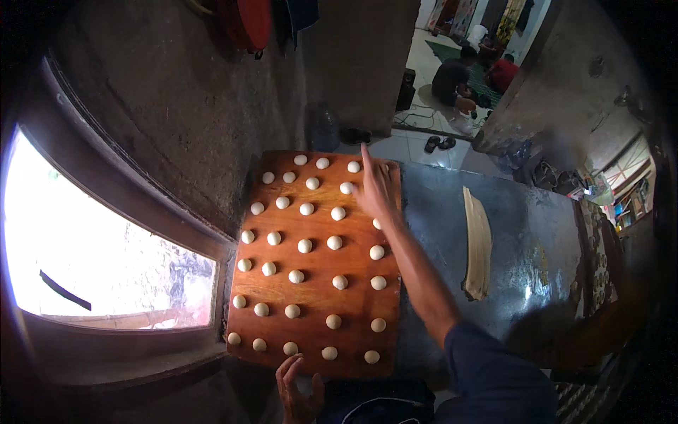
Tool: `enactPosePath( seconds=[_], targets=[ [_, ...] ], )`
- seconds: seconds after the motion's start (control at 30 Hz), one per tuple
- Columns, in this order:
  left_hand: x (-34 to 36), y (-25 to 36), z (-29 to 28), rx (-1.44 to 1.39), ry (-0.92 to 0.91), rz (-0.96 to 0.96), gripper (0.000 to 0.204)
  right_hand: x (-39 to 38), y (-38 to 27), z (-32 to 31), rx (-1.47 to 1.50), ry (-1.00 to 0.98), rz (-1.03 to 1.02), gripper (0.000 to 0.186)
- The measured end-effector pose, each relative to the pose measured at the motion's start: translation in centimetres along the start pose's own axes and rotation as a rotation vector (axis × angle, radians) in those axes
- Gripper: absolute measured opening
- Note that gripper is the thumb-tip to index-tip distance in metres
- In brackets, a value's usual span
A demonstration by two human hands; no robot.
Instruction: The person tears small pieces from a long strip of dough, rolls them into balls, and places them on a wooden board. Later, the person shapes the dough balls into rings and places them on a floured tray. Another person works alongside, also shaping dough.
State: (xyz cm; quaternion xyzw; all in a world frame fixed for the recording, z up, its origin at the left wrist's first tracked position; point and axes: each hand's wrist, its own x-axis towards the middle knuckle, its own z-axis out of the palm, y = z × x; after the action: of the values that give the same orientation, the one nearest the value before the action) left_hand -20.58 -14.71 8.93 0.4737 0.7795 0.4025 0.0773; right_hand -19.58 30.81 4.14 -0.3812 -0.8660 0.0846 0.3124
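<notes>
A reddish-brown wooden board [315, 295] is lying left of the middle, its long axis running from near to far and its near end reaching almost to the person. Thirty-two pale dough balls [304, 246] are showing on it in loose rows; being round, they are pointing no way. One at the right is partly hiding behind the forearm, and the right hand [376, 189] may be covering others.

That hand is hovering over the far right part, index finger pointing far, thumb spreading wide from it beside a ball; its other fingers are hiding, so whether they are holding anything I cannot tell. The left hand [302, 401] is waiting at the near edge, fingers curling loosely, thumb standing apart; the lower border is cutting off its wrist, and whether a fingertip is touching the nearest ball is unclear.

On the grey surface [431, 233] to the right, one pale strip [478, 244] is lying lengthwise near to far. Two people [452, 79] are sitting beyond the doorway, small and dim.
</notes>
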Motion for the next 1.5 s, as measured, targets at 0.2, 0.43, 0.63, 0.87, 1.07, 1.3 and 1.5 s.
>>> enactPosePath(
  seconds=[0.2, 0.43, 0.63, 0.87, 1.07, 1.3, 1.5],
  targets=[
    [4.7, 3.5, 6.8, -0.074, -0.063, 0.114, 0.088, -26.9, -8.8, -11.0, 0.849, -0.459, 0.130, 0.070],
    [8.3, 19.1, 15.4, -0.108, -0.646, 0.554, 0.074, -30.7, 12.9, -18.7, -0.234, -0.212, 0.366, 0.090],
    [5.8, 19.3, 35.3, 0.164, -0.736, 0.771, 0.057, -37.4, 25.7, -30.1, -0.192, 0.083, 0.381, 0.083],
    [1.2, 24.1, 32.9, -0.430, -0.766, 0.234, 0.067, -43.4, 31.0, -29.9, -0.220, 0.167, 0.526, 0.080],
    [-1.8, 23.7, 32.8, -1.261, -0.438, -0.311, 0.080, -38.0, 10.0, -30.0, 0.771, -0.080, 0.210, 0.083],
    [-3.4, 24.4, 31.5, -1.035, -0.218, -0.290, 0.078, -35.7, 10.1, -23.1, 1.041, -0.358, 0.211, 0.074],
    [5.0, 16.8, 39.4, -0.421, -0.439, -0.106, 0.054, -44.5, 14.5, -34.7, 1.699, -0.549, 0.462, 0.070]
  ],
)
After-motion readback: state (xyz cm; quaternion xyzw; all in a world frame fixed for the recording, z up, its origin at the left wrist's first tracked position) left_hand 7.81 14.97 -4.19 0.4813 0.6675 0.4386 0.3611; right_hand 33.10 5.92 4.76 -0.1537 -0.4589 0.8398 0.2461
